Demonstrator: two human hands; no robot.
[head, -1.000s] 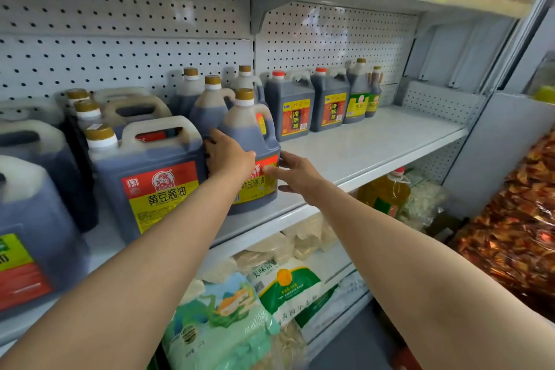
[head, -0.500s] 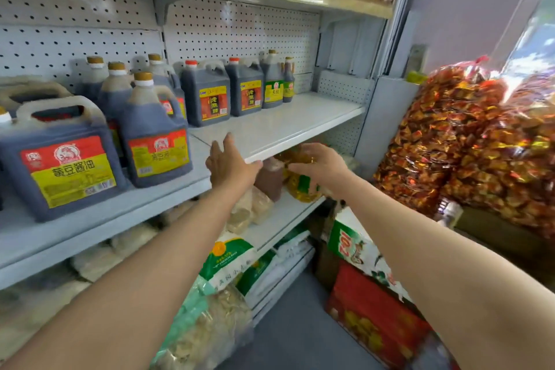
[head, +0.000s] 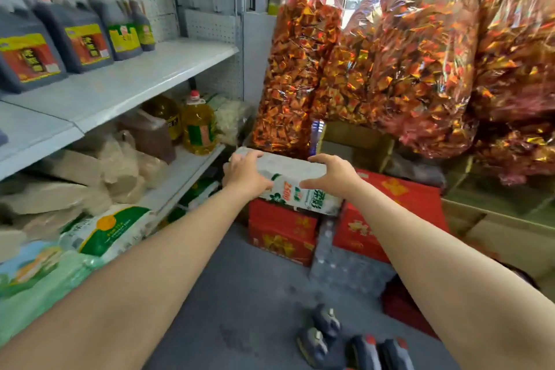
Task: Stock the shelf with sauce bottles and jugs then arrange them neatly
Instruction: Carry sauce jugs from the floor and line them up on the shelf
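Dark sauce jugs (head: 30,60) with red and yellow labels stand along the back of the white shelf (head: 135,75), with slimmer dark bottles (head: 120,27) at their right. On the floor at the bottom edge stand several more dark sauce bottles (head: 326,321), some with red caps. My left hand (head: 244,173) and my right hand (head: 333,173) are stretched out side by side, fingers spread, over a white sack (head: 300,186) lying on red boxes. Neither hand holds a bottle. I cannot tell whether they touch the sack.
Red cartons (head: 282,228) sit on the grey floor (head: 240,294) ahead. Big bags of red-gold sweets (head: 300,69) are piled at the right. Yellow oil bottles (head: 198,123) and rice sacks (head: 105,228) fill the lower shelf. The front right part of the white shelf is bare.
My view has swung right and down, away from the shelf. Both hands left the jug on the shelf and moved out over the white sack on the red cartons.
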